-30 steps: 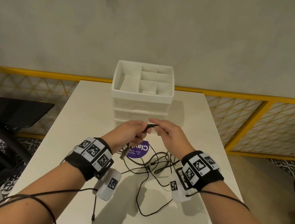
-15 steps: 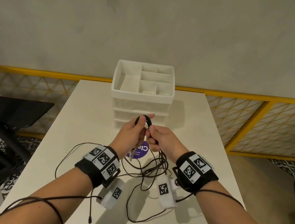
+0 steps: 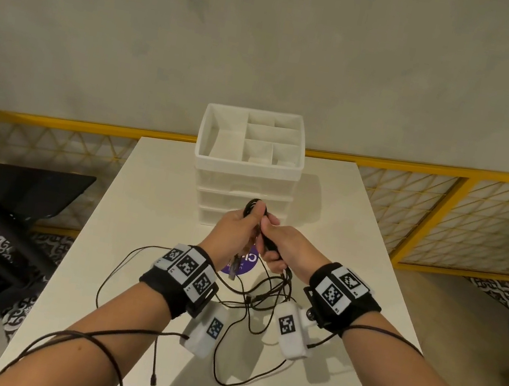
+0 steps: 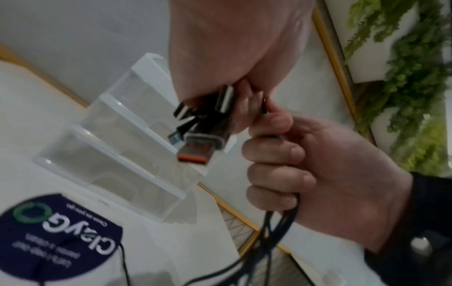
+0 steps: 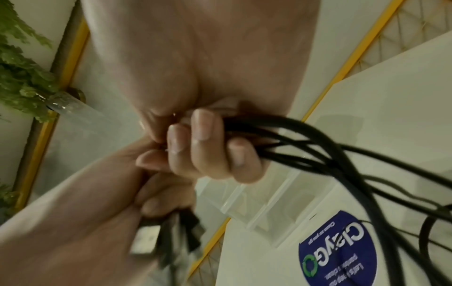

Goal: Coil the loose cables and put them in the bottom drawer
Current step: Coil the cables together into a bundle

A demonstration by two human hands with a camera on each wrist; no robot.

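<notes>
Moved: the hands have come closer together since a second ago. A small loop of the cables point(image 3: 252, 207) now stands above the left thumb, in front of the drawers point(image 3: 244, 187).
Left hand point(image 3: 238, 230): curled tight round the plugs point(image 4: 203, 125) and the loop. The plugs stick out under the fist.
Right hand point(image 3: 284, 249): touching the left hand, with fingers point(image 5: 203, 147) curled round a bunch of black strands.
Where the cables are: the top part is held up in both hands, just in front of the drawers. The rest hangs down and lies in a messy heap on the table point(image 3: 342, 228), nearer the person than the drawers.
Which way: the held bunch runs up and down. The plugs point down at the table. The loose ends trail away from the drawers.
How it will feel: my guess is light, thin and floppy, and it tangles fast. Best to hold it near the plugs and wind the slack a bit at a time.
Drawers: all look shut. The bottom one must be opened first.
</notes>
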